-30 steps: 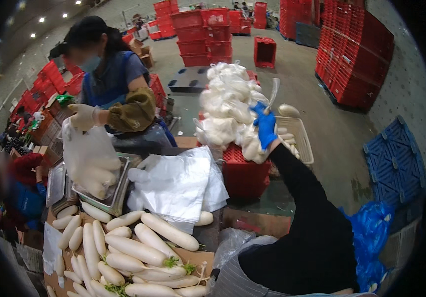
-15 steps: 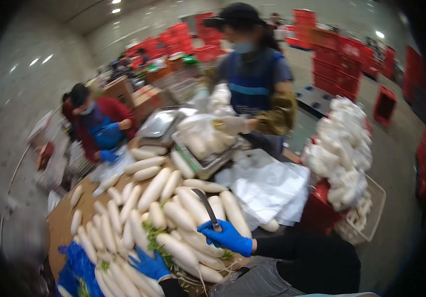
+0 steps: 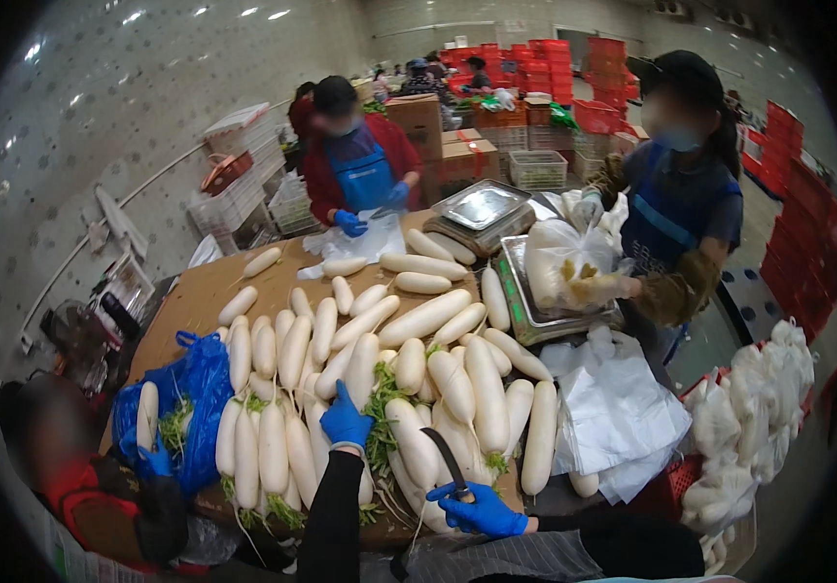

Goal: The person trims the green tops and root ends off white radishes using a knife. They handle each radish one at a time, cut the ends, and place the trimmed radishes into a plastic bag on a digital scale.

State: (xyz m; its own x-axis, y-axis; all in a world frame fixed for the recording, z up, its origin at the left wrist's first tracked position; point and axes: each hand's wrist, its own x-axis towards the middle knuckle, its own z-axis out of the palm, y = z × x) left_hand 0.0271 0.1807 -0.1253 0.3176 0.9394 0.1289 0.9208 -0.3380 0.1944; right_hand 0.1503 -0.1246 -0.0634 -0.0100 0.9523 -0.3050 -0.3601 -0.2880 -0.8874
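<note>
White daikon radishes (image 3: 425,319), some with green leaf stubs, lie in a wide heap before me. Over the middle of the heap reaches my left hand (image 3: 346,420) in a blue glove, its forefinger stretched out towards a radish and nothing visible in its grasp. Whether it touches the radishes I cannot tell. Closer to the table's near edge, my right hand (image 3: 485,511), also gloved in blue, is closed round the handle of a knife with a dark curved blade (image 3: 441,449). That blade points up and left across the near radishes.
A blue plastic bag (image 3: 207,389) lies left, beside a co-worker's gloved hand (image 3: 155,457) at a radish. Beyond the heap stand scales (image 3: 535,325); a person there handles a bagged load. White plastic bags (image 3: 608,408) lie right. Another person (image 3: 355,165) works across the table.
My view has swung left, so the scene sits further right. My left hand has reached forward over the heap, its forefinger now extended. The right hand keeps the knife.
</note>
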